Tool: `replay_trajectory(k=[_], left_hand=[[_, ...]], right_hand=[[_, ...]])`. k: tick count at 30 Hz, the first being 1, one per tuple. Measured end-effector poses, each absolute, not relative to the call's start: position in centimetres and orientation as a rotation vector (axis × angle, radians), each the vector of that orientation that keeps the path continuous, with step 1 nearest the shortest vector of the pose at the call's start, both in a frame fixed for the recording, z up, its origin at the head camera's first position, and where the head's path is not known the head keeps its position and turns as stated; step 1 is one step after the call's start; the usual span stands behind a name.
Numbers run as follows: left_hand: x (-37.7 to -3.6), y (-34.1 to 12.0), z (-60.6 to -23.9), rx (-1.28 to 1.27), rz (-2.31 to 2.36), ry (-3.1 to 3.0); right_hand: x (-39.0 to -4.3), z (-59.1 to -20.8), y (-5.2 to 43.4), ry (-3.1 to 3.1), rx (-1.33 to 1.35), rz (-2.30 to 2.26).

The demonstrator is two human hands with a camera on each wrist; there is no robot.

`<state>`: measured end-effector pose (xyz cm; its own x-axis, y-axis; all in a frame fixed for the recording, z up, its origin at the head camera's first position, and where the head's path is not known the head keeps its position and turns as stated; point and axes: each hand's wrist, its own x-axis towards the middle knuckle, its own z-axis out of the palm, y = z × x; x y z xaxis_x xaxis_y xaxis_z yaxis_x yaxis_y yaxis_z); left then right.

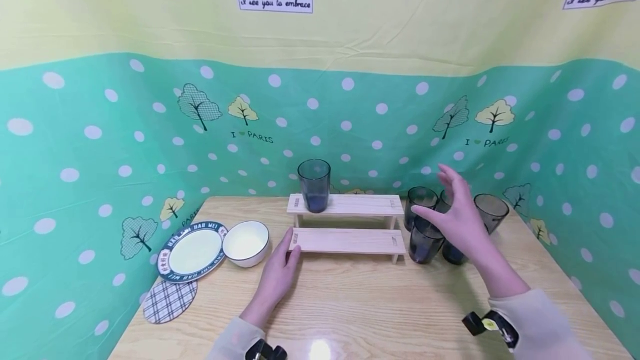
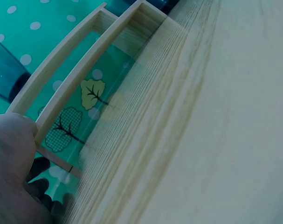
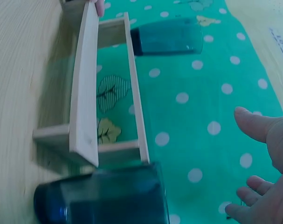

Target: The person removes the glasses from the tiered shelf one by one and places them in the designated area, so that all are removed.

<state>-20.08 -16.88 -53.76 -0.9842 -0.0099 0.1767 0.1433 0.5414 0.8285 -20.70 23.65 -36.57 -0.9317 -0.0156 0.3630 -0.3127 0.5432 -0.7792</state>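
Note:
A two-tier wooden rack [image 1: 345, 240] stands on the table, one dark tinted glass [image 1: 315, 186] upright at the left of its upper board. My left hand [image 1: 277, 271] holds the left end of the lower board; in the left wrist view the thumb lies against the board's end and the fingers curl beside it. To the rack's right several tinted glasses [image 1: 425, 244] cluster closely. Over them hovers my right hand [image 1: 462, 226], thumb and fingers spread apart, holding nothing. In the right wrist view that hand [image 3: 267, 182] is apart from the nearest glass [image 3: 104, 198].
Left of the rack are a white bowl [image 1: 246, 242] and a blue-rimmed plate [image 1: 195, 251], the plate partly over a checked round mat [image 1: 170, 300]. A dotted green cloth [image 1: 345, 143] hangs behind and along both sides of the wooden table [image 1: 360, 310].

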Motion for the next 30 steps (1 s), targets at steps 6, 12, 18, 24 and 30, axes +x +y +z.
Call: replay_trajectory(k=[6, 12, 18, 24, 30], left_hand=[[-20.0, -16.8, -53.7, -0.111, -1.428, -2.616], [-20.0, -16.8, -53.6, -0.111, -1.419, -2.616], [-20.0, -16.8, -53.7, -0.103, -1.407, -2.619], [-20.0, -16.8, -53.6, -0.116, -1.407, -2.612], [-20.1, -16.9, -53.7, -0.127, -1.409, -2.611]], right_hand=[[-21.5, -36.0, 21.6, -2.467, 0.334, 1.382], [-22.5, -35.7, 19.9, -2.463, 0.400, 1.403], [-23.6, -35.4, 18.1, -2.474, 0.441, 1.481], [-24.8, -35.4, 15.9, -2.479, 0.430, 1.550], [-25.5, -35.4, 13.8, -2.465, 0.467, 1.588]])
